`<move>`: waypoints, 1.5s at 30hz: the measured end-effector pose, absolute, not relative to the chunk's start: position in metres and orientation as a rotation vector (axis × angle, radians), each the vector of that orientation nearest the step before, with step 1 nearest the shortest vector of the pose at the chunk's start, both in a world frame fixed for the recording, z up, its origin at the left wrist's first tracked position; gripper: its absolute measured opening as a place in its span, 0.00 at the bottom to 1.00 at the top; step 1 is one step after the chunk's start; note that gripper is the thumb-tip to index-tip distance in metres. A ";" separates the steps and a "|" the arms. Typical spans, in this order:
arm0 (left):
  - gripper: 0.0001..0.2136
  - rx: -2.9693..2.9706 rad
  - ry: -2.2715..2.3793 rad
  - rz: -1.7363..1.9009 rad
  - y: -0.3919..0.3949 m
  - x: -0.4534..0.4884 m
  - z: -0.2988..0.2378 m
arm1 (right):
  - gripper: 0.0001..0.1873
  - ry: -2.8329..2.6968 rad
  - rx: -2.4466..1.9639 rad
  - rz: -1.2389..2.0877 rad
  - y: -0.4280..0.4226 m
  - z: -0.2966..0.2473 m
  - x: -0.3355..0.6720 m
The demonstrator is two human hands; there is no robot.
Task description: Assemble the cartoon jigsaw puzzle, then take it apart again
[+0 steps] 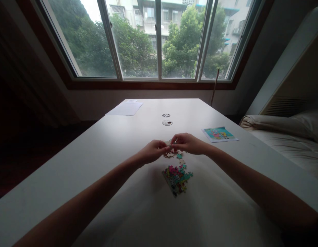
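My left hand (155,150) and my right hand (187,143) meet over a pile of loose jigsaw pieces (169,155). Their fingertips pinch together at a small dark jigsaw piece (170,146), mostly covered by the fingers. Some loose pieces lie pale side up, and one teal piece (179,156) is among them. Nearer to me lies a joined section of jigsaw puzzle (177,180) in pink, teal, yellow and green, with a straight edge at its left and an uneven outline on the right.
A colourful picture sheet (219,134) lies on the white table (109,154) to the right. White papers (125,108) rest at the far left corner, and two round inserts (167,122) sit mid-table. A cushioned seat (284,137) stands at the right, and a window is beyond.
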State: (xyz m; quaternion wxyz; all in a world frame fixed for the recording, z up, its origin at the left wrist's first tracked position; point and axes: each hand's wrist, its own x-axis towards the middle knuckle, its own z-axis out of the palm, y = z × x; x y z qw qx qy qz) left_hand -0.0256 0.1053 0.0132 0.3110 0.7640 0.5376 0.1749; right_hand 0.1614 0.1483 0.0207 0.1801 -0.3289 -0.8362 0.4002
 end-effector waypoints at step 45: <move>0.17 2.342 1.504 0.143 0.081 -0.015 0.020 | 0.06 -2.438 -0.915 1.066 0.147 0.017 0.164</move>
